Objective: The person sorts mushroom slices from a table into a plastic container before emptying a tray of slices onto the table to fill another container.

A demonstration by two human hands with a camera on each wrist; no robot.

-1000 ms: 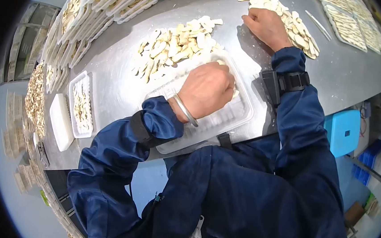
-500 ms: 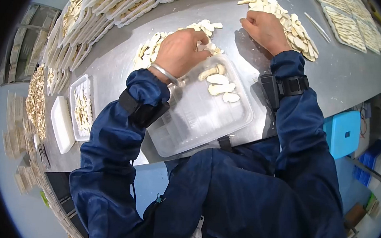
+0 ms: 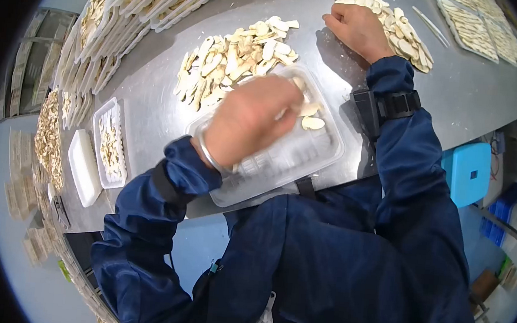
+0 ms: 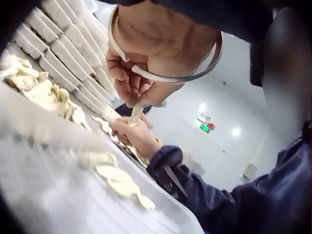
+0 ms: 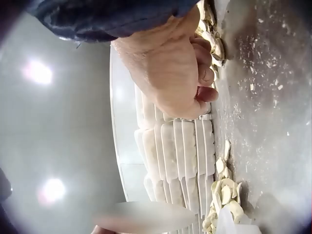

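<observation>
My left hand point(image 3: 253, 118), blurred in the head view, is over a clear plastic tray point(image 3: 325, 157) at the table's front edge. Its thumb and fingers pinch a pale mushroom slice point(image 4: 136, 115), seen in the left wrist view. A short row of mushroom slices point(image 3: 313, 123) lies in the tray along its right side, partly hidden by the hand. Behind the tray spreads a loose pile of slices point(image 3: 236, 56). At the right, my right hand point(image 3: 361, 33) rests beside a second pile of slices point(image 3: 404, 42), its fingers loosely curled with nothing visible in them.
Stacked filled trays point(image 3: 107, 34) rise at the back left. A part-filled white tray point(image 3: 118, 175) and a white one point(image 3: 85, 169) lie at the left. Tweezers point(image 3: 430, 26) and trays of lined-up slices point(image 3: 469, 29) are at the right. A blue box point(image 3: 467, 175) stands by the table.
From over the tray, my left hand went back to the near pile, then returned over the tray pinching a slice. The right hand stays almost in place by its pile.
</observation>
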